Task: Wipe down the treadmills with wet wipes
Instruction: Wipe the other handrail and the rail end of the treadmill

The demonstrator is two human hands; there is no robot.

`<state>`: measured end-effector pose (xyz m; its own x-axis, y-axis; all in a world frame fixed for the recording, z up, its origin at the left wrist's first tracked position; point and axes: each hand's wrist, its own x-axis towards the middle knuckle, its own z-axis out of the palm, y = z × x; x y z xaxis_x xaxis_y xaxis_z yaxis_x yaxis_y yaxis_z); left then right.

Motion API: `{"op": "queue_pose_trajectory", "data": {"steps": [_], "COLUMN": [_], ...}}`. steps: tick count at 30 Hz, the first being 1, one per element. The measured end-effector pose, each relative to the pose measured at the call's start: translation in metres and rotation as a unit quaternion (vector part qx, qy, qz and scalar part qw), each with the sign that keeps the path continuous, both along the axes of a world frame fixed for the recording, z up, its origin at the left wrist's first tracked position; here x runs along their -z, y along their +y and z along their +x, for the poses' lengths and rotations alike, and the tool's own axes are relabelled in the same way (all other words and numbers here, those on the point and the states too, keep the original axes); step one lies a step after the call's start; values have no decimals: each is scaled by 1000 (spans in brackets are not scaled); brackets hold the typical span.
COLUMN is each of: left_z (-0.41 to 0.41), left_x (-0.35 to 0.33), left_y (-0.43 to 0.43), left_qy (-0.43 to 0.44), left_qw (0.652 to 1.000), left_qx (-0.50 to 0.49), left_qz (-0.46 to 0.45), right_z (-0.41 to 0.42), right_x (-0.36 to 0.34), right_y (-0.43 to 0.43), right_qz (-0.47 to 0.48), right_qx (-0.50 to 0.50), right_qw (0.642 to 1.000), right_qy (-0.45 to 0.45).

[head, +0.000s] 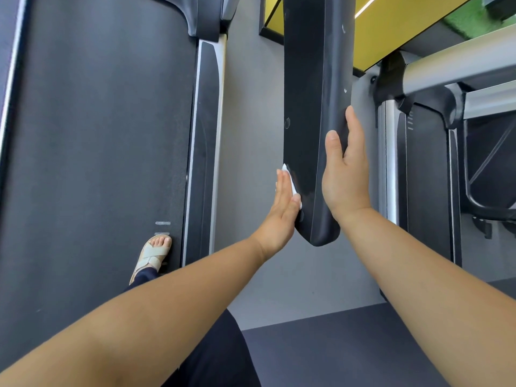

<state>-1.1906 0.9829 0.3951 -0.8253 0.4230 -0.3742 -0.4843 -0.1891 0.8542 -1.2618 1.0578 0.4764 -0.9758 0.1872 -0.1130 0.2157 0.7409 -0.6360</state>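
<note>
The dark grey treadmill (97, 163) fills the left of the view with its broad matte running belt. The person stands on it, one foot in a beige cross-strap sandal (155, 254) near the belt's right edge. Just right of the belt runs the black side foot rail with a silver trim (205, 152), and beyond it a strip of pale grey floor (251, 135).

Next comes the left hand (282, 216). Its fingers are straight and together, pressing a small white wet wipe (291, 185) flat against the left face of the long black moulded handrail (312, 107) near its rounded lower end. The surface around the wipe looks faintly smeared. The right hand (344, 182) lies flat against the handrail's opposite side, with the fingers extended up the edge and the thumb across the front, apparently bracing it. At far right stands a second dark treadmill with silver tubular bars (424, 174).

The step in hand appears to be wiping the handrail's side. The next move likely calls for sliding the wipe along the rail under steady pressure while the right hand holds it still. The front and far side would follow.
</note>
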Motion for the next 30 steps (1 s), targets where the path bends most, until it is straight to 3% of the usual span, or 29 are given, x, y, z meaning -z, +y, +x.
{"op": "queue_pose_trajectory", "data": {"steps": [18,23,30], "left_z": [29,58,20], "left_x": [-4,-27,-33], "left_y": [5,12,19], "left_qy": [-27,4,60], "left_qw": [999,999,995], "left_qx": [-19,-27,-72], "left_qz": [7,29,-43], "right_z": [1,1,0], "right_x": [-3,-2,-1], "right_y": [-3,-3,-1], "right_qz": [4,-1,0], "right_qx": [3,2,-5], "right_qw": [1000,1000,1000], "right_qy": [4,5,10]}}
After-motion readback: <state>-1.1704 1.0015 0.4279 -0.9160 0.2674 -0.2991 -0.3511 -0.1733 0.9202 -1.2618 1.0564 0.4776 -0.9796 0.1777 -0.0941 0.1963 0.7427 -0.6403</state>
